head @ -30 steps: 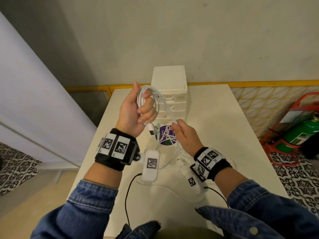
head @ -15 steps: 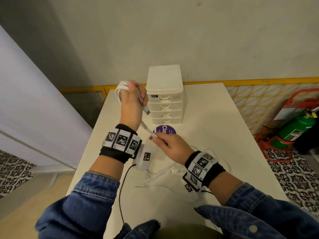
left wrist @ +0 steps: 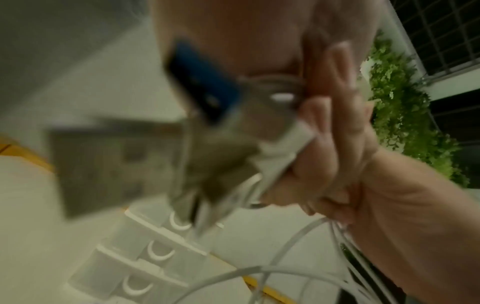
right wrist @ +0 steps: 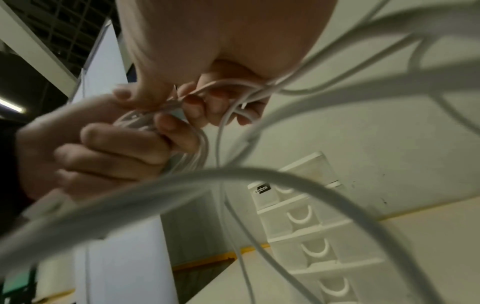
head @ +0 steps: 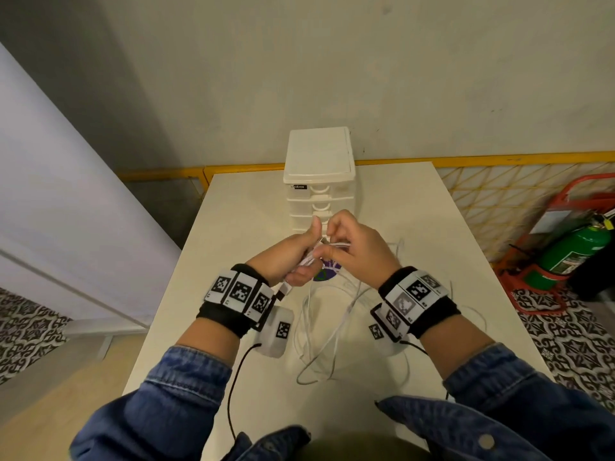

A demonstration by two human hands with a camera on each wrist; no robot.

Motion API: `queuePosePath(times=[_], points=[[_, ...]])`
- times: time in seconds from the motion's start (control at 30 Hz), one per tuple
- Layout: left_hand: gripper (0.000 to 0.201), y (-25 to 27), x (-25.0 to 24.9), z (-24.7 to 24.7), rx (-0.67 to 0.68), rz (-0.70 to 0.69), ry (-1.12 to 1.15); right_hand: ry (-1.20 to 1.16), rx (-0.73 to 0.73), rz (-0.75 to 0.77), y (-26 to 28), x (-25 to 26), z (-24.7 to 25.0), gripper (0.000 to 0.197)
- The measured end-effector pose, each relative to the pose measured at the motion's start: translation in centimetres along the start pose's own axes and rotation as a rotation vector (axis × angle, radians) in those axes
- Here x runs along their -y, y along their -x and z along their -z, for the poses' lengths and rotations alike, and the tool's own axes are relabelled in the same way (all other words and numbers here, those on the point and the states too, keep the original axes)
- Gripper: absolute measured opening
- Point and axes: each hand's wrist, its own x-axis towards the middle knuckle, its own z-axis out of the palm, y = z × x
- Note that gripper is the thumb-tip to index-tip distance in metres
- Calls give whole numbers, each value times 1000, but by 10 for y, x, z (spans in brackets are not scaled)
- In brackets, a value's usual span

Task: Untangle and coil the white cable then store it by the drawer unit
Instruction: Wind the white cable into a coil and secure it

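Note:
The white cable (head: pixel 320 331) lies partly in loose loops on the table (head: pixel 233 227) between my wrists. My left hand (head: pixel 307 259) grips a bundle of its turns in a fist, thumb up, just in front of the white drawer unit (head: pixel 318 168). My right hand (head: pixel 327 243) meets it there and pinches a strand of the cable. In the right wrist view the right hand (right wrist: pixel 182 100) pinches the cable (right wrist: pixel 259 174) beside the left hand (right wrist: pixel 109 148), whose fingers curl round the coil. The left wrist view is blurred; the left hand (left wrist: pixel 322 148) clamps cable strands (left wrist: pixel 285 142).
A round purple sticker (head: pixel 327 273) lies on the table below my hands. Right of the table, a green fire extinguisher (head: pixel 572 251) stands on the patterned floor in a red stand. A yellow rail (head: pixel 482 158) runs behind the table along the wall.
My left hand has come down and right from beside the drawer unit's top. My right hand has risen to meet it in front of the drawers. More cable now lies slack on the table.

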Motion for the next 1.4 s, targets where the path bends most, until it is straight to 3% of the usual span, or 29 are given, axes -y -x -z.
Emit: queuePosePath(times=[0.13,0.23,0.27,0.37,0.47,0.57,0.7,0.87,0.93,1.13,1.33,1.4], points=[[53,3,2,0,35,-33,-59,63,63,51,-3,-14,4,32],[23,6,0,5,-67,-57,-45,18,68,46,0,-22,-3,26],[22,8,0,9,-111,-56,-27,-31,70,34,1,-24,-4,25],[34,15,-2,21,-227,-68,57,-32,91,-45,10,-38,-6,23],[42,17,-5,26,-337,-112,79,-2,14,-131,20,-52,-10,31],[39,16,-4,28,-469,-139,132,80,3,-133,23,-54,-10,40],[36,24,0,45,-706,-152,327,145,-61,-137,33,-65,2,24],[33,24,0,50,-908,-192,439,157,-48,-154,35,-74,2,23],[34,28,-2,57,-993,-223,527,205,-31,-261,42,-84,4,23],[36,40,-6,73,-1156,-239,491,497,86,-780,60,-116,21,41],[25,51,-5,82,-1324,-233,584,555,161,-1024,88,-144,26,42],[25,52,-5,82,-1292,-230,565,511,172,-1067,96,-147,24,37]])
